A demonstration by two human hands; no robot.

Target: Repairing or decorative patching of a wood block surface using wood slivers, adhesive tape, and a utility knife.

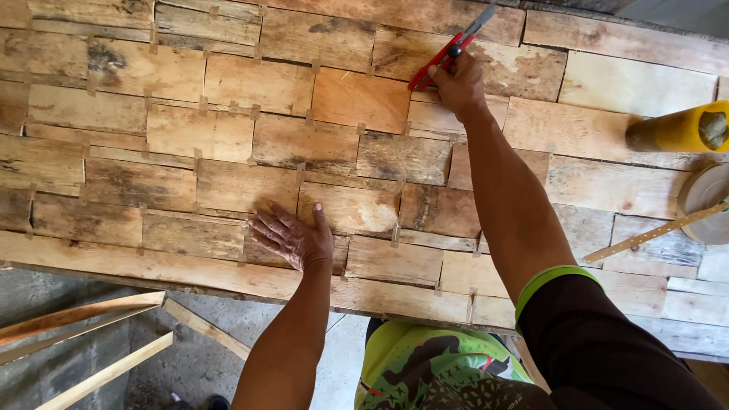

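I see the left hand (295, 238) spread flat near the woven veneer sheet's (190, 114) near edge; the right hand (459, 82) grips a red-handled stapler (449, 50) toward its far edge.

A woven sheet of flat wooden strips (228, 144) lies spread across the table, its broad pieces tan, orange and grey-stained, interlaced with thin narrow strips that show as small tabs at the joints. A red-handled cutting tool (449, 52) with a dark blade end lies slanted on the sheet's far part, handles pointing toward the near left, blade pointing away to the right.
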